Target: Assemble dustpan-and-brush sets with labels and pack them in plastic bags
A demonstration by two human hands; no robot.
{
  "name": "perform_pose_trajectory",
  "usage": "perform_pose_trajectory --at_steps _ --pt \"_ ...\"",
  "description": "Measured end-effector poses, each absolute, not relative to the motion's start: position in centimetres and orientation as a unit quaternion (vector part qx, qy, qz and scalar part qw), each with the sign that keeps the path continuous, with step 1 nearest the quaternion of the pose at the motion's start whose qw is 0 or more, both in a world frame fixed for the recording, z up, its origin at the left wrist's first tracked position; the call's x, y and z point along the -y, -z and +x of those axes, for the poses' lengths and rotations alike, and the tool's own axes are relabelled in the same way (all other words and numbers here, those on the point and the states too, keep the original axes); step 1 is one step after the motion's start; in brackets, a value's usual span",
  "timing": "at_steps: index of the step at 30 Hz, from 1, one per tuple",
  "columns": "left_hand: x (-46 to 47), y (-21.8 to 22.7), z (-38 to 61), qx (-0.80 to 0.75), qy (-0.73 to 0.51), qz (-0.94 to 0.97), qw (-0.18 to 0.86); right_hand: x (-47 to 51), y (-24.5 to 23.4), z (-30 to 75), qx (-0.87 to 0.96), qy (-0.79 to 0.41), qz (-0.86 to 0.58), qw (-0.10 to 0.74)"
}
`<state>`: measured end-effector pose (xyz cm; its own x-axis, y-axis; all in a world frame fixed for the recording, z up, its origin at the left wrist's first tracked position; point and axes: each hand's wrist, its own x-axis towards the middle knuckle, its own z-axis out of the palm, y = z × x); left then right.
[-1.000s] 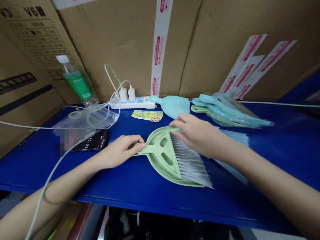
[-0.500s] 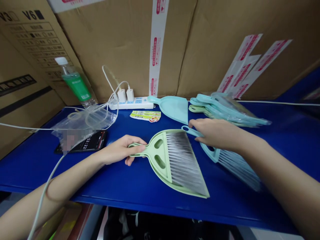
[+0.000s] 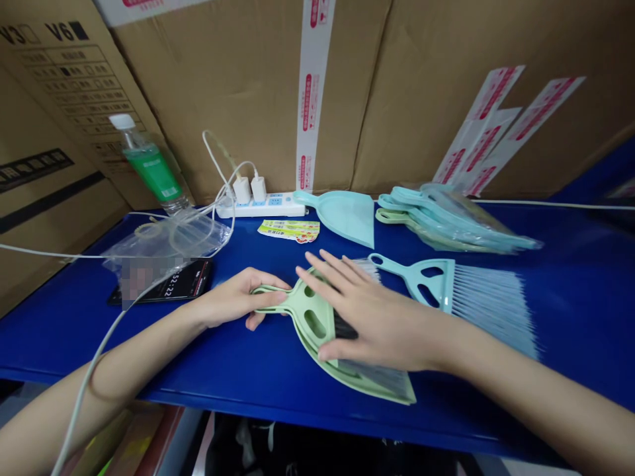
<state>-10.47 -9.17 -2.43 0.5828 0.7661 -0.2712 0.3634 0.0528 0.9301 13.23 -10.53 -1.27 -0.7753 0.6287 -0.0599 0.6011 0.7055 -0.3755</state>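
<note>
Blue tabletop (image 3: 223, 370), cardboard boxes (image 3: 238, 79), green brush (image 3: 322, 305)

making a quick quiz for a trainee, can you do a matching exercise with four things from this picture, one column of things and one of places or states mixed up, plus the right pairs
Things
1. green brush
2. blue brush
3. unwrapped blue dustpan
4. bottle

Places or states
A. tilted, with a white cap
B. handle close to the end of the power strip
C. held at the handle by the left hand
D. lying unheld, bristles pointing right

Pairs
1-C, 2-D, 3-B, 4-A
</note>
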Motion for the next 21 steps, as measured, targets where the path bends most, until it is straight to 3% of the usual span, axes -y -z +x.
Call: perform_pose_trajectory --at_steps 10,21 --pt "9.2 2.48 -10.56 -0.429 -0.164 0.681 0.571 10.53 2.31 12.76 0.908 -0.26 -0.328 -0.021" --pt "9.15 2.56 -10.67 -0.413 -0.159 0.697 0.564 10.58 2.44 12.7 0.911 -0.262 -0.318 0.003"
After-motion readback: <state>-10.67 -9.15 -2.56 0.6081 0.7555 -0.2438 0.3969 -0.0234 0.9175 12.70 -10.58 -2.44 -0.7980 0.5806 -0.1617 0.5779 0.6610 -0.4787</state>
